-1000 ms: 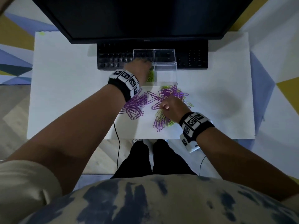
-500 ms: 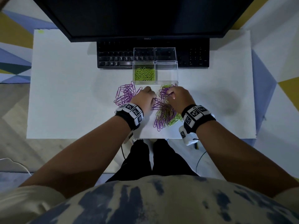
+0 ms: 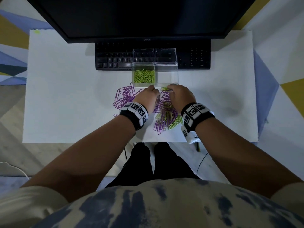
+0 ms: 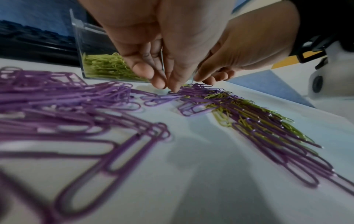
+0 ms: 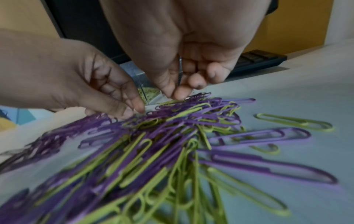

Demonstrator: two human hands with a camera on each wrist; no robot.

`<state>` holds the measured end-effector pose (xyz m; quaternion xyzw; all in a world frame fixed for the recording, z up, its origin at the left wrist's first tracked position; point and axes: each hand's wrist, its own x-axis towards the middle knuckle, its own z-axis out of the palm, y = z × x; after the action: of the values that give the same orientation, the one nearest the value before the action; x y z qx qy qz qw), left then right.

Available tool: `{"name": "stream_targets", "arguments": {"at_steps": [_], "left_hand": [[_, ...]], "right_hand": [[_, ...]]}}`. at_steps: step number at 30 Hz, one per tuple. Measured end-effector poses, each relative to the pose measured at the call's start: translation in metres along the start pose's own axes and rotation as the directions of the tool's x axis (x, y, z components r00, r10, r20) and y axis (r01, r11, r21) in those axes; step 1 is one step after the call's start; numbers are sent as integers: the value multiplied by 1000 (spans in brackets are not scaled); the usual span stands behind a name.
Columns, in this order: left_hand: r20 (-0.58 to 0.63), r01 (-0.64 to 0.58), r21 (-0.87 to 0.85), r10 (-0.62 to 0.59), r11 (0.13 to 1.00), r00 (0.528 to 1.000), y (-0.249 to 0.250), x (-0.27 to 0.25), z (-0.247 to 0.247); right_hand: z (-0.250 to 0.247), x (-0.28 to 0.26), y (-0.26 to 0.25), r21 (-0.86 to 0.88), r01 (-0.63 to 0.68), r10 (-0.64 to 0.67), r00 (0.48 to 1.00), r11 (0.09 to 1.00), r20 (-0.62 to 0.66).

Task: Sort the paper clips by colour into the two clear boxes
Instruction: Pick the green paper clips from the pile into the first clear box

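- The white desk (image 3: 65, 96) carries two clear boxes side by side, near the middle, just in front of the black keyboard (image 3: 115, 61), which lies toward the far edge under the dark monitor (image 3: 131, 17).
- The left box (image 3: 143, 67) holds a layer of green paper clips (image 3: 144, 76); in the right box (image 3: 167, 67) I see no clips. Both lids stand open toward the keyboard.
- A pile of only purple clips (image 3: 125, 97) lies on the desk just in front of the left box and a little to its left.
- A mixed pile of purple and green clips (image 3: 166, 112) lies in front of the right box and reaches toward the near edge of the desk.
- The left hand (image 3: 146, 98) is between the two piles, close to the front wall of the boxes. In the left wrist view its fingertips (image 4: 173, 86) are drawn together, narrow, and touch a purple clip at the far end of the mixed pile; if the clip is really pinched, I cannot tell.
- The right hand (image 3: 179, 96) is over the far end of the mixed pile, just beside the left hand. In the right wrist view its thumb and fingers (image 5: 179, 93) are close together, narrow, and touch the top clips; a firm hold is not clear.
- A few single green and purple clips (image 5: 295, 122) lie apart on the right side of the mixed pile.
- Both wrists wear black bands with square markers.
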<state>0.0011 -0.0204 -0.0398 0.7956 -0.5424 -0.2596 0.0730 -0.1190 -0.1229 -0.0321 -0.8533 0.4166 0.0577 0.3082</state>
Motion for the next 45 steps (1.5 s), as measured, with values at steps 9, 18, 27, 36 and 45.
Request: {"name": "stream_targets", "arguments": {"at_steps": [9, 18, 27, 36, 45], "left_hand": [[24, 32, -51, -31, 998, 999, -12, -7, 5], [6, -20, -29, 20, 999, 1000, -29, -18, -5], [103, -59, 57, 53, 997, 993, -5, -5, 2], [52, 20, -94, -15, 995, 999, -7, -8, -6], [-37, 145, -474, -184, 869, 982, 2, -9, -3]], "right_hand": [[14, 4, 3, -86, 6, -12, 997, 996, -71], [3, -1, 12, 249, -90, 101, 994, 964, -33], [-13, -7, 27, 790, -271, 286, 950, 550, 127], [-15, -4, 16, 890, -378, 253, 915, 254, 316], [7, -4, 9, 207, -46, 58, 997, 977, -56]]}}
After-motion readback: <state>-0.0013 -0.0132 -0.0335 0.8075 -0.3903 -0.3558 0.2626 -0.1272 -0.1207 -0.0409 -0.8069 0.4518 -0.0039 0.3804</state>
